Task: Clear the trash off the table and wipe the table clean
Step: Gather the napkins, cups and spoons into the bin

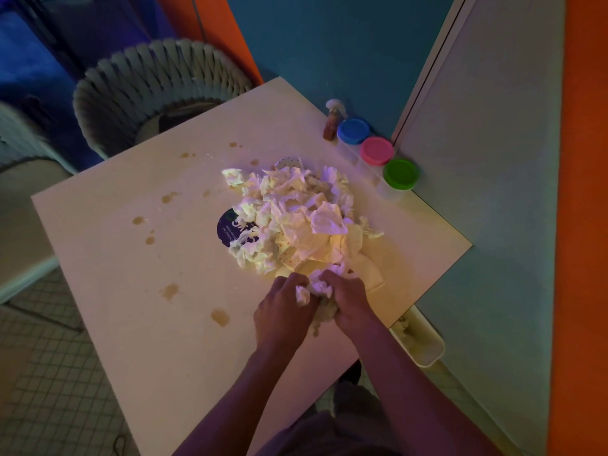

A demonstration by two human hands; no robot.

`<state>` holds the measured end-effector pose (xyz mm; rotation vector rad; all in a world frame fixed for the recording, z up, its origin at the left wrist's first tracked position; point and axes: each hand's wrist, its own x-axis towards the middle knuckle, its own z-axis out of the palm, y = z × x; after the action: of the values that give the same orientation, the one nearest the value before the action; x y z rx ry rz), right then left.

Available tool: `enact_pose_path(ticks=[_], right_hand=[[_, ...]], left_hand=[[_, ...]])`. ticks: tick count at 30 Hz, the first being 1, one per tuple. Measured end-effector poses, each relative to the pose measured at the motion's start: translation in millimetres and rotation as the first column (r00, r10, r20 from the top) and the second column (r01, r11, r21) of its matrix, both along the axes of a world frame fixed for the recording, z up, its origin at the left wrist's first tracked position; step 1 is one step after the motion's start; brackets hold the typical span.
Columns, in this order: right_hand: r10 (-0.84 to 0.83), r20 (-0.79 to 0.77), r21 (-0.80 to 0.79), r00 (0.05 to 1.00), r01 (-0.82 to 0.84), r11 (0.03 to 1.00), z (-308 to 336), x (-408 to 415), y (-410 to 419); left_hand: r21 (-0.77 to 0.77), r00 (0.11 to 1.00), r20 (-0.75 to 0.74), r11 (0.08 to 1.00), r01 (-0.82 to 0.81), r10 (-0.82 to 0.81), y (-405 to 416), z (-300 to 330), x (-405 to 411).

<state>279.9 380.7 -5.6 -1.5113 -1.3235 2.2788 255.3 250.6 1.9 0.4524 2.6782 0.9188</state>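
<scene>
- Chair (158, 90): woven, beyond the table's far-left edge, well apart from the pile.
- Table (131, 291): pale square top, set cornerwise to the view.
- Stains (219, 316): brown spots scattered left of the pile, from far edge to near the left hand; none wiped yet, by the look of it.
- Disc (227, 228): dark, printed, half under the pile's left side.
- Pile (296, 218): crumpled paper trash at mid-table, long axis running from far-left to near-right, directly beyond both hands.
- Left hand (284, 311): at the pile's near end, fingers curled round a wad (316, 291).
- Right hand (348, 301): touching the left, gripping the same wad; both equally near the pile.
- Bin (424, 343): white, below the table's right edge, just right of the right hand; likely the wad's destination.
- Bottle (332, 120): small, far-right of the pile, by the wall.
- Tubs (376, 150): three, lids blue, pink, green, in a row right of the bottle.
</scene>
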Motion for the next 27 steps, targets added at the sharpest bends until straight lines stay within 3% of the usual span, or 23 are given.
enact_pose_path(ticks=[5, 12, 16, 18, 22, 25, 27], right_hand=[[-0.085, 0.049, 0.093, 0.995, 0.080, 0.992, 4, -5, 5], [-0.076, 0.073, 0.160, 0.994, 0.063, 0.985, 13, -4, 15], [0.051, 0.138, 0.310, 0.989, -0.092, 0.946, 29, -8, 21], [0.103, 0.176, 0.485, 0.979, -0.177, 0.856, 37, -14, 25], [0.159, 0.236, 0.775, 0.959, -0.285, 0.564, 59, -28, 37], [0.249, 0.331, 0.796, 0.910, -0.411, 0.445, 76, -45, 47], [0.336, 0.459, 0.751, 0.822, -0.561, 0.348, 80, -55, 52]], left_hand=[[0.020, 0.999, 0.020, 0.999, -0.026, 0.025, -5, 1, -6], [0.118, 0.998, 0.044, 0.992, -0.049, 0.044, -11, 5, -23], [0.142, 0.998, 0.051, 0.989, -0.052, 0.045, -11, 12, -37], [0.149, 0.997, 0.066, 0.987, -0.059, 0.049, -10, 17, -44], [0.111, 0.998, 0.064, 0.993, -0.030, 0.023, -6, 26, -57], [0.070, 0.999, 0.013, 0.997, 0.031, -0.032, -1, 30, -65], [0.008, 0.994, 0.008, 0.994, 0.106, -0.106, 2, 29, -69]])
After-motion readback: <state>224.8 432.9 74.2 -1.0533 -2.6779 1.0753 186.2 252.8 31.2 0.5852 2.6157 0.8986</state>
